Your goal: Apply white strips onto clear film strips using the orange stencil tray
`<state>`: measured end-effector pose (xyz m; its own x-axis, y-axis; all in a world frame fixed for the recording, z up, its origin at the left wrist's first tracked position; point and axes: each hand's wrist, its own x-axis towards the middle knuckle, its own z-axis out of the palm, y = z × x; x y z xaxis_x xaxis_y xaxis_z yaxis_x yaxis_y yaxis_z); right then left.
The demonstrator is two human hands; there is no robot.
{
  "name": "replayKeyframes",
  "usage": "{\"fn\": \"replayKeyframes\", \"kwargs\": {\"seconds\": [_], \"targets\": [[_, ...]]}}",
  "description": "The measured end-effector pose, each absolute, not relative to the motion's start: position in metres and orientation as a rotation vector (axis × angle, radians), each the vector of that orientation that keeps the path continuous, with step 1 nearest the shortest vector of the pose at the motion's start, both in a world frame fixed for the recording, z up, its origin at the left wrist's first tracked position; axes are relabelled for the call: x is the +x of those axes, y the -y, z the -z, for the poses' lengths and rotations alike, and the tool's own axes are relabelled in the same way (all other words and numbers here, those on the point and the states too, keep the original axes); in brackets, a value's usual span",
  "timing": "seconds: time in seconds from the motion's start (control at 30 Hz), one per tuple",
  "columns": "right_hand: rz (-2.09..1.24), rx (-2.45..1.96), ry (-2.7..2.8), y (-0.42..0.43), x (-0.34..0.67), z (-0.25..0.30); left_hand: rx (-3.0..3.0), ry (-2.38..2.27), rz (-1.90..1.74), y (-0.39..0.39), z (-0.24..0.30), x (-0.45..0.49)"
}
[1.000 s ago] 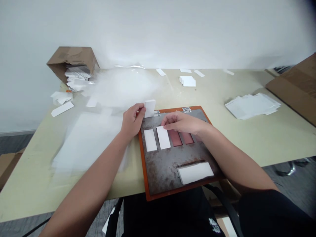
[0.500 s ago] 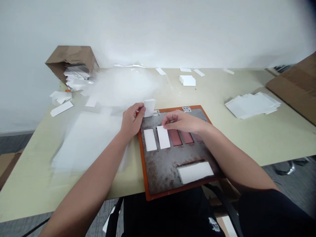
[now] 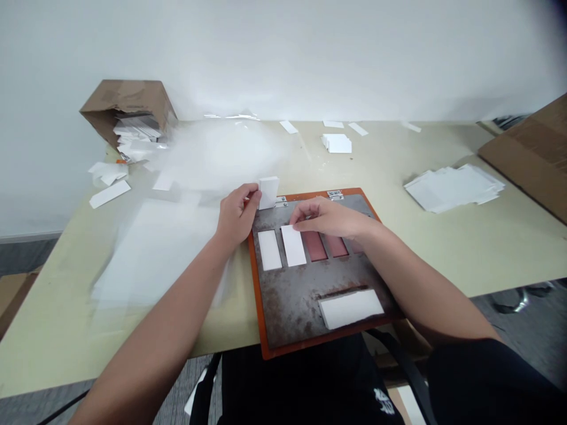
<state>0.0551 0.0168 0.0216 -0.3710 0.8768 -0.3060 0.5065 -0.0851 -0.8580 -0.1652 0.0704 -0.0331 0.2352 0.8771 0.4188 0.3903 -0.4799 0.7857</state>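
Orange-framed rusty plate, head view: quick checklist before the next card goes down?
Left hand holding white card stack upright: ok.
Right hand resting on second white card: ok.
First white card lying in its slot: ok.
Top end of second white card seated: cannot tell, fingers cover it.
Next red slot uncovered: ok.
Wide white card seated in lower slot: cannot tell.
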Motion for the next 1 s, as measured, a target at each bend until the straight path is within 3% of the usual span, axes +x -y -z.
{"fn": "replayKeyframes", "kwargs": {"seconds": [1.0], "targets": [[-1.197,-1.644,1.934,-0.0123,0.048,-0.0227,1.981,-1.151,-1.198,-0.0694,0.0316,-0.1643]]}}
